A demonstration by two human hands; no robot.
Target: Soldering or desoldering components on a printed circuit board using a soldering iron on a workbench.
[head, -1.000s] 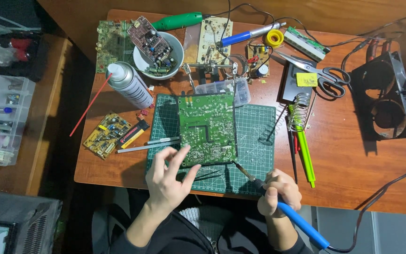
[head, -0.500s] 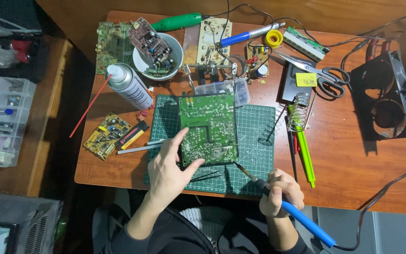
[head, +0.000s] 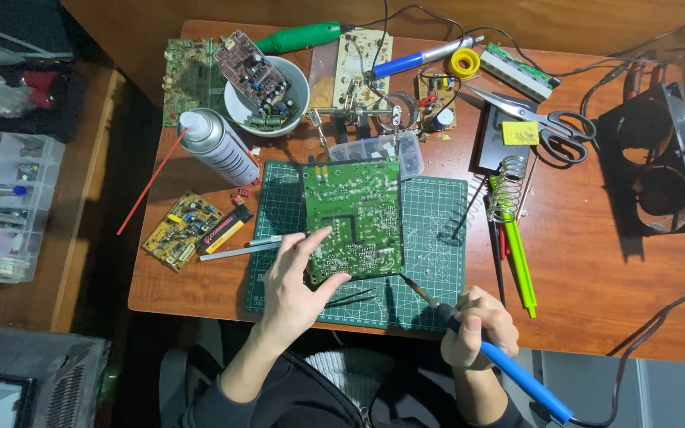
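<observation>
- Left hand (head: 295, 285): I see the fingers (head: 316, 236) spread flat, thumb under the near edge of the green circuit board (head: 354, 214), forefinger lying on its solder side; it pins the board rather than closing around it
- Right hand (head: 477, 325): fingers curled tight around the blue-handled soldering iron (head: 489, 353), pen-style; the tip points up-left and sits just off the board's near right corner
- The board lies solder side up on the green cutting mat (head: 438, 238), mid-tabletop, directly ahead of the person
- Black tweezers (head: 354, 299) lie on the mat between the two hands
- Left of the mat: a white pen-like stick (head: 235, 252), a small yellow circuit board (head: 180, 230), a spray can (head: 216, 147) on its side with a red straw
- Behind the board: a clear plastic box (head: 382, 147), a white bowl (head: 295, 99) holding another board
- Right of the mat: a spring iron stand (head: 505, 186), a green pen (head: 521, 265), scissors (head: 549, 123)
- Brown tabletop (head: 612, 293) carries everything; a dark twin-fan unit (head: 656, 162) sits at its right edge
</observation>
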